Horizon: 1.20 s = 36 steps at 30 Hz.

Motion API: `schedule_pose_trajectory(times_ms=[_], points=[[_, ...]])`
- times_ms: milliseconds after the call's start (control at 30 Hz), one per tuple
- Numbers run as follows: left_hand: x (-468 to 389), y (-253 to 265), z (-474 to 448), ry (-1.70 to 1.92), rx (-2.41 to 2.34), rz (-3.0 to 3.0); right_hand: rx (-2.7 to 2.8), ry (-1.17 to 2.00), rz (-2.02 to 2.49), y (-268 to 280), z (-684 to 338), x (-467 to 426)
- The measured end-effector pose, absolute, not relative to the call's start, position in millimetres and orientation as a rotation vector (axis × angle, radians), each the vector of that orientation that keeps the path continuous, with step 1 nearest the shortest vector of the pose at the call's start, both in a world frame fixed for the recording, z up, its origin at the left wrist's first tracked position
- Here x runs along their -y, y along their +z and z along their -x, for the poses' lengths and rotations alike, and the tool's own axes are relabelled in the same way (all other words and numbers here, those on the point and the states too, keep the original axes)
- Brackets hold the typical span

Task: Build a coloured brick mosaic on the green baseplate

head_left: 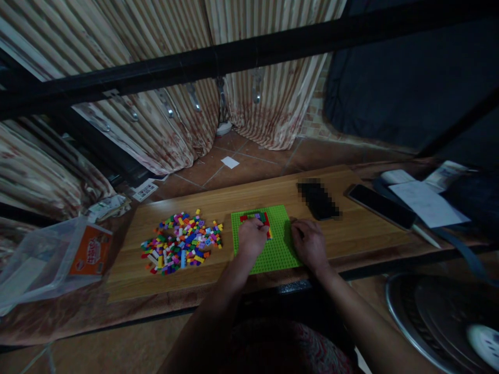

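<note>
A green studded baseplate (273,254) lies on the wooden board, with a small group of toy bricks on its upper part. Red bricks (266,217) edge that group, and purple, green and yellow ones show among them. My left hand (252,237) is over the group, fingers closed and pressed down on it; what they pinch, if anything, is hidden. Curled into a loose fist, my right hand (311,243) rests at the baseplate's right edge, and nothing shows in it.
A heap of loose bricks (183,244) in many colours spreads left of the baseplate on the wooden board (128,270). Two dark phones (317,200) (382,206) lie to the right. At far left stands a clear plastic box (58,254) with an orange label.
</note>
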<state>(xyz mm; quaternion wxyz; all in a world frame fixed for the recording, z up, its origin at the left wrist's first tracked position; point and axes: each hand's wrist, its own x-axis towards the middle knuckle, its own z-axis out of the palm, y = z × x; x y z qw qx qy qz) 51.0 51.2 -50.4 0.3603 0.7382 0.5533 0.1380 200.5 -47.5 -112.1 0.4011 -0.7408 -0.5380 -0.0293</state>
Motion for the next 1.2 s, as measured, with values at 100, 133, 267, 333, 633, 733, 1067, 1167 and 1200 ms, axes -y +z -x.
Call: schedule_pose_trajectory(times_ms=[100, 133, 267, 333, 633, 733, 1067, 1167, 1200], points=[[-52, -51, -52, 0.335, -1.444, -1.913, 1.356, -0.063, 1.888, -113, -201, 48], [-52, -51, -52, 0.327, -1.451, -1.917, 1.355, -0.059, 1.894, -114, -201, 48], [-52, -47, -53, 0.296, -1.464, -1.936, 1.346, -0.064, 1.900, -115, -201, 48], [-52, -44, -53, 0.285, -1.459, -1.946, 1.354, -0.074, 1.887, -115, -201, 48], [-49, -36, -44, 0.251, -1.391, -1.976, 1.391, -0.108, 1.864, -114, -203, 47], [-47, -39, -43, 0.257, -1.408, -1.970, 1.383, -0.108, 1.872, -115, -203, 47], [-41, -50, -44, 0.356, -1.391, -1.966, 1.394, -0.122, 1.846, -115, -204, 47], [-31, -46, -40, 0.410, -1.357, -1.983, 1.407, -0.126, 1.833, -116, -205, 48], [-26, -45, -37, 0.430, -1.339, -1.989, 1.418, -0.120, 1.831, -116, -205, 47]])
